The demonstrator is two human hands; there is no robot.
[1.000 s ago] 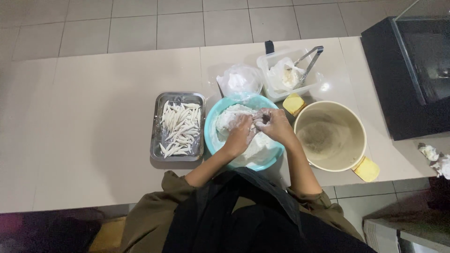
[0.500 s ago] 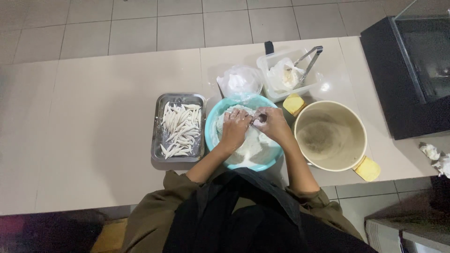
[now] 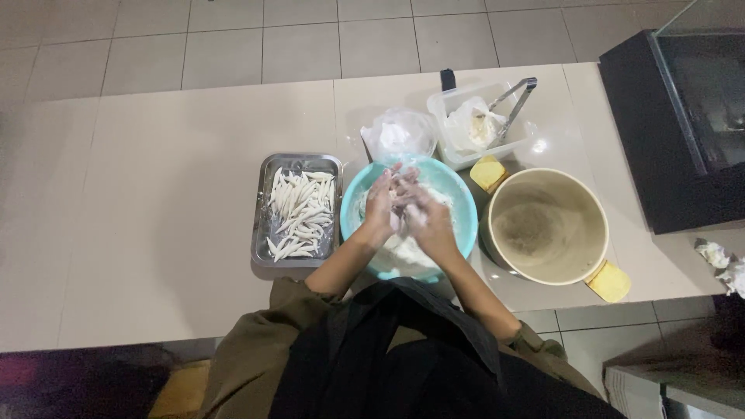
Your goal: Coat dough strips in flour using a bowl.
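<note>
Seen from above, a person stands at a pale tiled counter with both hands pressed together over a turquoise bowl (image 3: 458, 203) of white flour or dough. The left hand (image 3: 380, 203) and right hand (image 3: 425, 219) meet palm to palm, fingers loosely curled, and appear to be rolling a small piece of dough between them; the piece itself is hidden, so what they grip cannot be told for sure. Just left of the bowl sits a metal tray (image 3: 265, 225) holding a layer of thin white dough sticks (image 3: 299, 216). To the right stands a large cream pot (image 3: 547, 225) with yellow handles, empty. Behind the bowl are a plastic bag (image 3: 400, 133) and a clear container (image 3: 475, 128) with metal tongs (image 3: 514, 101). The step in hand looks like shaping; next, the finished stick would need a careful placing on the tray.
</note>
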